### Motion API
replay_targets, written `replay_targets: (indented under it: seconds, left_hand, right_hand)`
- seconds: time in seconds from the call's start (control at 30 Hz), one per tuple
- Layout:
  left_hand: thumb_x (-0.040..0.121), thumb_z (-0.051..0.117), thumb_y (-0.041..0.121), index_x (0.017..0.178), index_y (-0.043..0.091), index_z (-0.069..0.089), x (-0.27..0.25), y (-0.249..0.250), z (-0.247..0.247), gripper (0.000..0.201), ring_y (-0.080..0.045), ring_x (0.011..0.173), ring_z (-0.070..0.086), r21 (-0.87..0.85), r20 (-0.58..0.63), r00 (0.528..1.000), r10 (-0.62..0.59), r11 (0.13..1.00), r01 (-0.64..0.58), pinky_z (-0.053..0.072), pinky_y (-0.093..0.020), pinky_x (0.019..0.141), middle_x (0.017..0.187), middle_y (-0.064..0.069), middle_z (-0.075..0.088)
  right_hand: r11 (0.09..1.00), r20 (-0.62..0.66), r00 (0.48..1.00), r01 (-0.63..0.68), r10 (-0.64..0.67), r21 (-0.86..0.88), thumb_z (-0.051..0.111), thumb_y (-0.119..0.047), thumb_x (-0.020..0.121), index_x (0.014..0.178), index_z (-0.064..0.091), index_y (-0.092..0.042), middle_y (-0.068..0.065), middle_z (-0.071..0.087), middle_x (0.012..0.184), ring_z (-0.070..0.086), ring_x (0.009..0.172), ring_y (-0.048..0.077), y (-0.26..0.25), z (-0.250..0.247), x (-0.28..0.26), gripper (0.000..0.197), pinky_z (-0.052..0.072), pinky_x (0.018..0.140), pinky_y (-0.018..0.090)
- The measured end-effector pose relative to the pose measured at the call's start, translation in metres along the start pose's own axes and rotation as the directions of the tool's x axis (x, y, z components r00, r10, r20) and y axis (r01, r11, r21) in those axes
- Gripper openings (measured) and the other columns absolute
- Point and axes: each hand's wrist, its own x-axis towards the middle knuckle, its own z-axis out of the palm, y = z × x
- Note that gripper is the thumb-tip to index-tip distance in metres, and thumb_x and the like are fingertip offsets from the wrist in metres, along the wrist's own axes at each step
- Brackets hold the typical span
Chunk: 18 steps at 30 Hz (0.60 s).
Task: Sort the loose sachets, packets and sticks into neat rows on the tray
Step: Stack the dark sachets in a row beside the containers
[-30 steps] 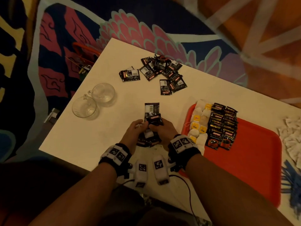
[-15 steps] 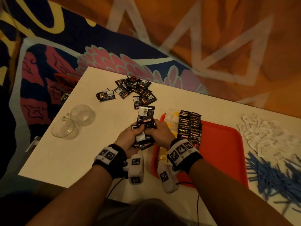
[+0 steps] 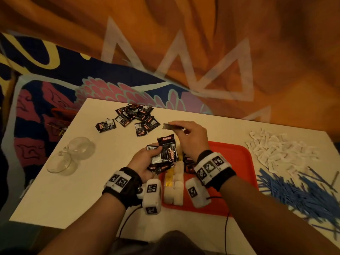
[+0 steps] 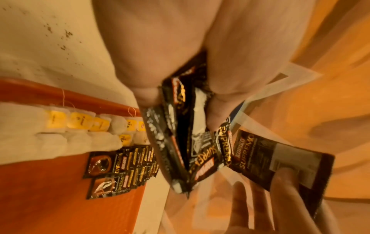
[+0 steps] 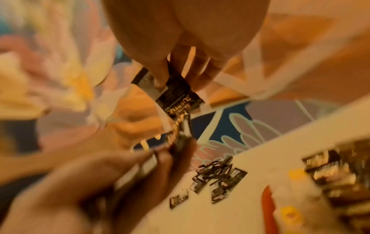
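Glossy foil, soft paper, hard plastic, clear glass

The black sachets [image 4: 180, 134] gripped in the left hand [image 3: 145, 161] are shiny, crinkled foil with gold print that catches the light; the single sachet [image 5: 176, 96] pinched by the right hand [image 3: 191, 137] looks the same. The tea bags [image 4: 66, 139] are matt, fibrous white paper with yellow paper tags. The tray [image 3: 235, 162] is smooth red plastic, the surface [image 3: 73, 190] matt and cream with dark specks, the cups [image 3: 73, 155] clear glass.
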Motion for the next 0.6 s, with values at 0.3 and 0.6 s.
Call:
replay_targets:
  seconds: [0.3,0.6]
  left_hand:
    - [0.096,0.055,0.025,0.116,0.004,0.063,-0.004,-0.006,0.021,0.029,-0.027,0.075,0.073,-0.089,0.057,0.997,0.054,0.995,-0.049,0.06,-0.036,0.059,0.09,-0.017,0.073]
    - [0.092,0.062,0.006,0.123,0.002,0.06,-0.008,-0.016,0.032,0.031,-0.034,0.088,0.071,0.082,0.073,0.987,0.142,0.986,-0.147,0.059,-0.041,0.063,0.107,-0.024,0.069]
  right_hand:
    - [0.805,0.436,0.87,0.421,-0.229,-0.417,0.037,-0.026,0.073,0.126,0.065,-0.02,-0.004,0.057,0.139,0.042,0.13,0.025,0.027,-0.017,-0.049,0.061,0.034,0.107,0.044]
    - [0.913,0.091,0.917,-0.395,0.388,0.097,0.087,-0.03,0.071,0.097,0.054,-0.024,-0.003,0.058,0.091,0.059,0.076,0.013,0.022,-0.021,-0.031,0.042,0.052,0.064,0.027]
